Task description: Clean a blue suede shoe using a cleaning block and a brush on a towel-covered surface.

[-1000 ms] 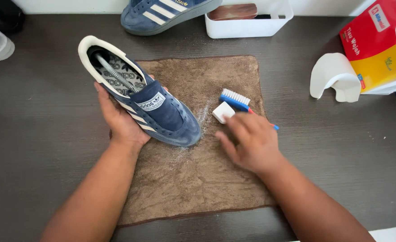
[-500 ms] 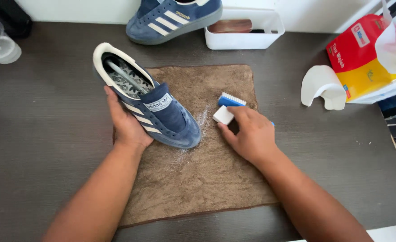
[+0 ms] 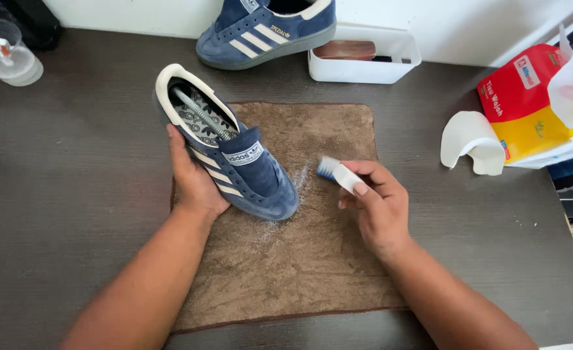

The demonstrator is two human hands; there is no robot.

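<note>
Steadied navy suede sneaker (image 3: 238, 162) on brown towel (image 3: 299, 272) with left hand (image 3: 192, 181) cupped along its side; pinched white eraser block (image 3: 346, 176) over blue brush (image 3: 326, 168) in right hand (image 3: 380, 204). Apparently between scrubbing passes; next needed block brought against suede.

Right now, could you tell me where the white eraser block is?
The white eraser block is in the right hand, above the brown towel, right of the blue shoe.

Sneaker (image 3: 234, 155) on towel (image 3: 299, 259), second sneaker (image 3: 267, 29) behind, bin (image 3: 364, 61) beside it, tissue pack (image 3: 533, 110) far right.
</note>
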